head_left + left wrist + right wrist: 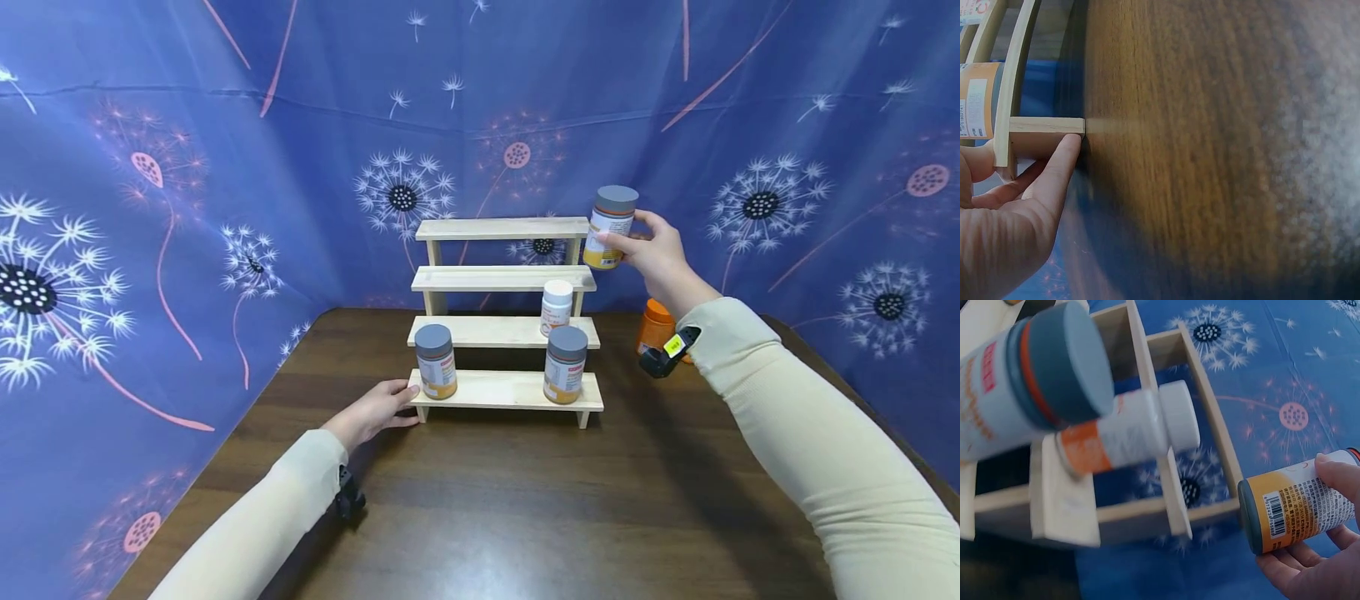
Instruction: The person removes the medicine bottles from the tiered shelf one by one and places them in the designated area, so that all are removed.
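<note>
My right hand (660,248) grips a grey-lidded supplement jar (613,227), upright and slightly tilted, at the right end of the top step of a wooden tiered shelf (502,228). In the right wrist view, thumb and fingers wrap the jar's (1297,503) orange-and-white label. My left hand (378,410) holds the left end of the bottom step, thumb on top. In the left wrist view one finger lies along the shelf leg (1047,127). Two matching jars stand on the bottom step, one at the left (437,362), one at the right (565,367).
A white-capped bottle (557,307) stands at the right of the second step from below. Behind the right wrist, an orange container (657,325) sits on the dark wooden table (495,500). A blue dandelion-print cloth (315,175) hangs close behind the shelf.
</note>
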Demonstrator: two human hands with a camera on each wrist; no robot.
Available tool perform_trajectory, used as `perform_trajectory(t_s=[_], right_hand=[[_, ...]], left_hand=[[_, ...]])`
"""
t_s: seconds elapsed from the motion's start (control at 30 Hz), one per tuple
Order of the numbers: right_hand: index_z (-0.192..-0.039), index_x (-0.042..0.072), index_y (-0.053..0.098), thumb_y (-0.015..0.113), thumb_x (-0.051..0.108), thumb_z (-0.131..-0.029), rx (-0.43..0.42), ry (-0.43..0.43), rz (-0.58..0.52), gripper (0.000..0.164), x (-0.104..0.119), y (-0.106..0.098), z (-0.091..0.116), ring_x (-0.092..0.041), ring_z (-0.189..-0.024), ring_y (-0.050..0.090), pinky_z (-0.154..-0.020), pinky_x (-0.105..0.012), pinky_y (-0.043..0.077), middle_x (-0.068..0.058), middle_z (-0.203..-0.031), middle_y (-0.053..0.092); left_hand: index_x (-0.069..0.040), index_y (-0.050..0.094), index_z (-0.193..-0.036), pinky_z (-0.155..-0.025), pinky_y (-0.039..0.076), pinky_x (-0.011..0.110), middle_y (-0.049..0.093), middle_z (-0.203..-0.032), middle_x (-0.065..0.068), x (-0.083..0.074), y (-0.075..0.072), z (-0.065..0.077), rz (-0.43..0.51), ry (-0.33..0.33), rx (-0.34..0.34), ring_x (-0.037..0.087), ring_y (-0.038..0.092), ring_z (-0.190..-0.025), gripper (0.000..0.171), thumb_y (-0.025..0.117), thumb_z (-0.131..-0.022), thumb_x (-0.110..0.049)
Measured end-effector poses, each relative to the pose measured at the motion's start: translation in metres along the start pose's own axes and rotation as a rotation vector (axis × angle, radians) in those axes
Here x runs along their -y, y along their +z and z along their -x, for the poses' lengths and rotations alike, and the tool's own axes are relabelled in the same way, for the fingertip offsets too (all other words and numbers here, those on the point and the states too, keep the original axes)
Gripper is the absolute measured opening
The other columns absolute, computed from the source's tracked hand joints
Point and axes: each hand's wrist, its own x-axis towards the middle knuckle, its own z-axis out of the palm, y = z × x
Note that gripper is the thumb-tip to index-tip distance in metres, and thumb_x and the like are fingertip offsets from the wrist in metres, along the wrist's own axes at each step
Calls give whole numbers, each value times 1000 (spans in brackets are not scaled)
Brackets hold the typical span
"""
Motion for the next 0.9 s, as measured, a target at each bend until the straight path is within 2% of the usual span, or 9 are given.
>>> perform_trajectory(t_s=[0.27,0.43,0.67,0.9], right_hand=[[-153,23,27,71,44,-84,-14,42,27,85,-19,-24,5,-30,-137,39,-118,-45,36,-13,-153,36],[-155,20,20,70,47,-84,-8,74,37,91,-32,-35,7,-32,-141,35,-119,-45,34,-15,-157,29],[-156,17,15,69,43,-87,-4,98,22,92,-47,-41,9,-33,-139,38,-118,-43,36,-17,-158,27],[-157,16,11,69,45,-87,7,111,28,95,-62,-47,11,-34,-141,35,-118,-44,36,-18,-159,24]], left_hand=[[12,25,-145,-103,52,43,37,-145,32,-2,-3,4,3,4,9,41,38,-136,48,35,-107,-16],[12,25,-145,-103,52,43,37,-145,32,-2,-2,3,11,-2,4,41,38,-137,48,35,-107,-16],[12,25,-145,-103,52,44,37,-145,32,-1,-2,2,10,3,18,41,38,-137,48,34,-107,-16],[11,26,-145,-104,51,43,38,-145,31,0,-2,1,7,-2,19,40,38,-137,48,34,-107,-17]])
